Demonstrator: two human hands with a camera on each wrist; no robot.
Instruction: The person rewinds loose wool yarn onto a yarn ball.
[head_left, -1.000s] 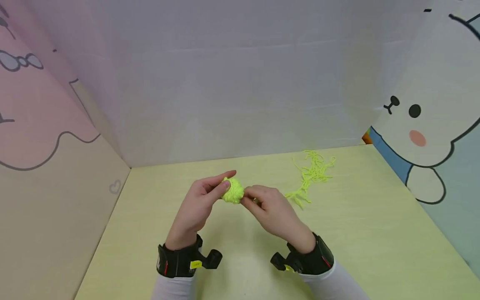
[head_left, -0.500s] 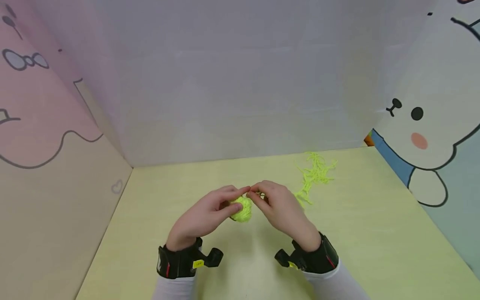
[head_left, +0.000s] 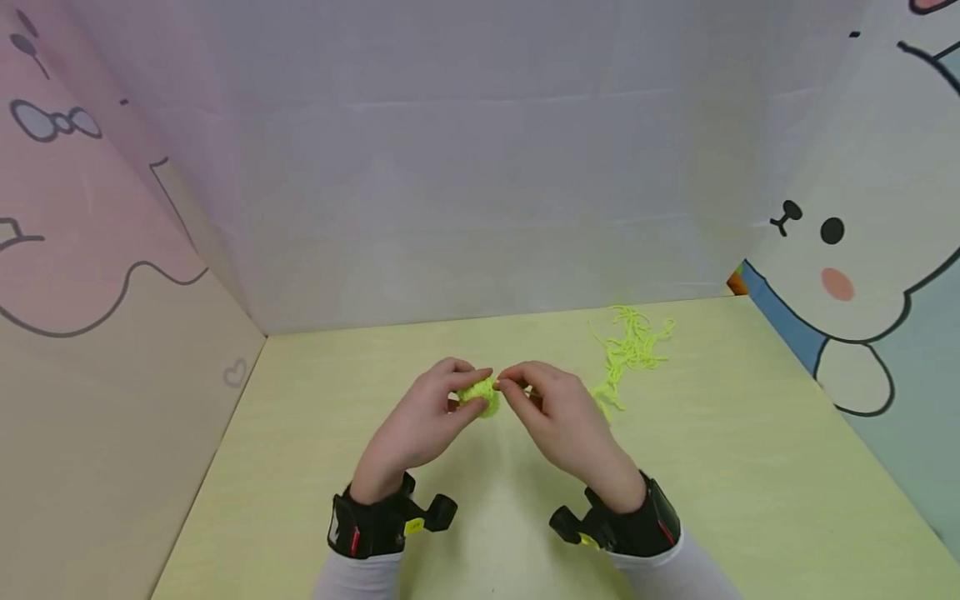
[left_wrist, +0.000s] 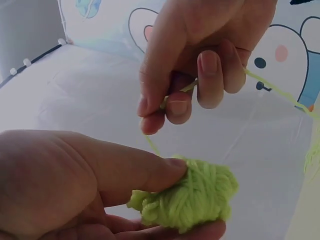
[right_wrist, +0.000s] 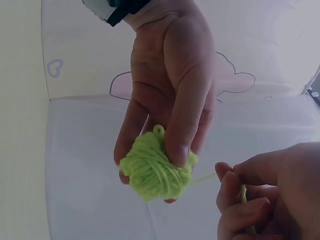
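Note:
A small ball of neon yellow-green yarn (left_wrist: 205,195) is gripped between the thumb and fingers of my left hand (head_left: 427,417). Strands wrap round it in several directions, and a small loop sticks up from it in the right wrist view. From the ball a short taut strand (right_wrist: 202,178) runs to my right hand (head_left: 558,417), whose thumb and forefinger pinch it close by. The same strand passes through the curled fingers of that hand and leaves it on the far side, as the left wrist view shows.
A loose tangle of the same yarn (head_left: 633,346) lies on the pale yellow table (head_left: 750,467), towards the back right. A plain whitish wall (head_left: 480,183) stands behind, with cartoon-printed panels at left and right. Each wrist wears a black strap with a camera.
The left hand moves right with the ball, dips over it with the forefinger near the right fingertips, then turns back up. The right hand shifts slightly right, still pinching the strand.

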